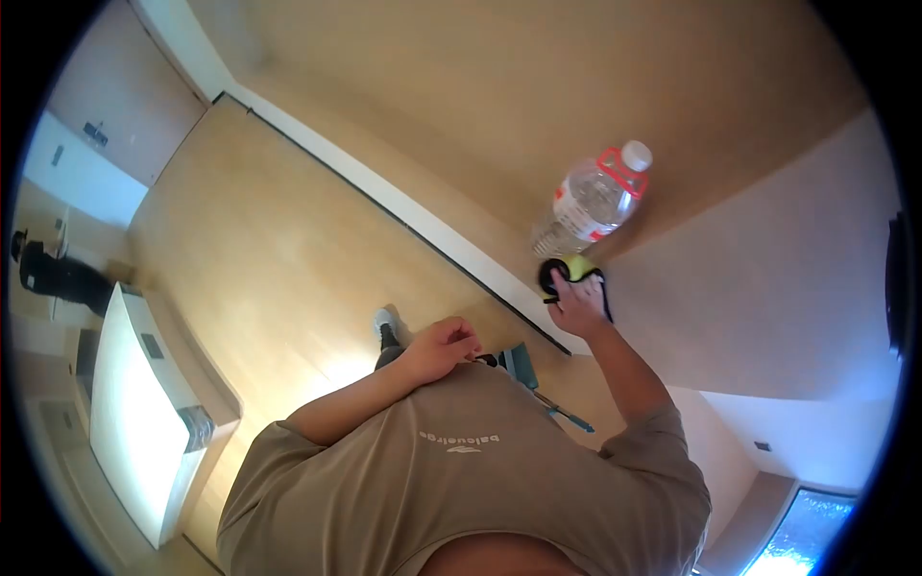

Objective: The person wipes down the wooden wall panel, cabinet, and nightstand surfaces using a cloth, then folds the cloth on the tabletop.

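Far left: a person in dark clothing (60,276) beyond a brightly lit panel (134,413), well apart from my hands.

Left hand (434,355): in front of my shirt (461,480), fingers loosely curled. A dark piece shows beside the fingertips; cannot tell whether I grip it. Just beyond, low down, a teal dustpan (519,365) and a slim blue-ended handle (576,420).

Centre right: large clear plastic bottle (584,209), white cap (636,156) on, red carrying loop at the neck, apparently upright on the tan surface (499,58). Fill level unreadable.

Right hand (579,312): closed over the yellow-green cloth (580,262) with dark edging, just beside the bottle's base. One finger lies over a black round piece (545,278); cannot tell whether it is pinched or merely pressed.

Risks, my judgement: a push from my right knuckles toward the base could slide or tip the bottle, more easily if near-empty. A slack finger could let the round piece skid off; the cloth could bunch beneath it and spoil my hold.
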Available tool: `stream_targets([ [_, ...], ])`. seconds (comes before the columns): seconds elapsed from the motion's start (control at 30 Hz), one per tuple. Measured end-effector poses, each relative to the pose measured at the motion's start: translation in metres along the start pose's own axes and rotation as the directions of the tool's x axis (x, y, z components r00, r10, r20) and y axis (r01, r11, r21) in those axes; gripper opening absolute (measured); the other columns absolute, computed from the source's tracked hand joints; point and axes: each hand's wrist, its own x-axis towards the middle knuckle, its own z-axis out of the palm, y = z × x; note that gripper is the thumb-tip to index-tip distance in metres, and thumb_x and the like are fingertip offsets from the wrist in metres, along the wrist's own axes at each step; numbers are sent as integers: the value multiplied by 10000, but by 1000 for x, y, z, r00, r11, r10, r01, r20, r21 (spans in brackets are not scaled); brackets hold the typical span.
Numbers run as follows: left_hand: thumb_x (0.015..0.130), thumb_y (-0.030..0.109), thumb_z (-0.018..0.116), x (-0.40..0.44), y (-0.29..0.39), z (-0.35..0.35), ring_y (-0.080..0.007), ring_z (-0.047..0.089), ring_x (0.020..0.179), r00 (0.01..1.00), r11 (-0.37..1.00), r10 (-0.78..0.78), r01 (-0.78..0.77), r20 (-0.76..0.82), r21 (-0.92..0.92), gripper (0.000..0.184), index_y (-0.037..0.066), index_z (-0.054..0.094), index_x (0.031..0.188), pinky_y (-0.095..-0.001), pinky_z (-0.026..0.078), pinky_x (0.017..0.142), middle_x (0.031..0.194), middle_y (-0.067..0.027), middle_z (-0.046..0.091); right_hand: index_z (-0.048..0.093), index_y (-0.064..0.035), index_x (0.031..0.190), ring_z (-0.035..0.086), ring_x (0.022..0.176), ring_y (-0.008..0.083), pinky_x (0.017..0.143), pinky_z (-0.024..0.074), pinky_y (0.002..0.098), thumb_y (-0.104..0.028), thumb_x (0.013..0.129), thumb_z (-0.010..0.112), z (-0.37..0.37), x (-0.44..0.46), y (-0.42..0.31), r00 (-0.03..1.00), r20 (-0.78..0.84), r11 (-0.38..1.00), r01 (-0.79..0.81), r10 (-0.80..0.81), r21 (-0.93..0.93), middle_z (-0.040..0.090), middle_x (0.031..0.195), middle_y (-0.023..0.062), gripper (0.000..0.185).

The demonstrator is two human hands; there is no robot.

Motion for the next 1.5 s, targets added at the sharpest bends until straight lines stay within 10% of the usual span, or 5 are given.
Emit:
stream_targets([
  [0.13, 949, 128, 576, -2, 9, -30, -136, 651, 835, 996, 998, 53, -55, -67, -26, 127, 3, 585, 961, -270, 525, 772, 920, -75, 671, 313, -21, 1480, 568, 1062, 381, 1017, 382, 536, -368, 888, 617, 59, 86, -66, 976, 133, 968, -195, 175, 157, 609, 1136, 186, 751],
  [0.2, 952, 129, 575, -4, 13, -52, -138, 652, 842, 994, 994, 41, -52, -105, -98, 130, 0, 587, 961, -270, 525, 771, 924, -77, 670, 244, 24, 1490, 494, 1192, 408, 1065, 345, 526, -359, 905, 591, 84, 155, -87, 927, -203, 944, -284, 315, 168, 512, 1276, 250, 781],
  [0.43, 961, 130, 572, -4, 13, -184, -149, 651, 863, 968, 979, -110, 66, -224, -195, 136, -4, 584, 986, -276, 516, 790, 934, -84, 667, 231, 46, 1478, 459, 1249, 395, 1064, 357, 484, -422, 940, 507, 141, 293, -106, 706, 319, 768, -624, 633, -143, 423, 1393, 252, 764],
  [0.8, 954, 114, 575, -10, 22, -333, -148, 629, 866, 935, 928, -278, 203, -219, -312, 118, 8, 574, 1009, -289, 506, 818, 928, -78, 658, 319, -45, 1471, 524, 1192, 344, 1023, 386, 469, -443, 886, 581, 248, 509, -117, 967, 255, 979, -36, -16, 200, 468, 1398, 176, 754],
  [1.5, 959, 151, 567, 79, 58, -357, -153, 633, 880, 935, 958, -151, 58, -320, -282, 135, 26, 590, 1004, -293, 509, 810, 961, -68, 664, 129, 19, 1510, 388, 1317, 385, 1099, 299, 463, -425, 806, 702, 158, 415, -76, 711, 703, 980, -136, -4, 143, 285, 1516, 241, 1010],
])
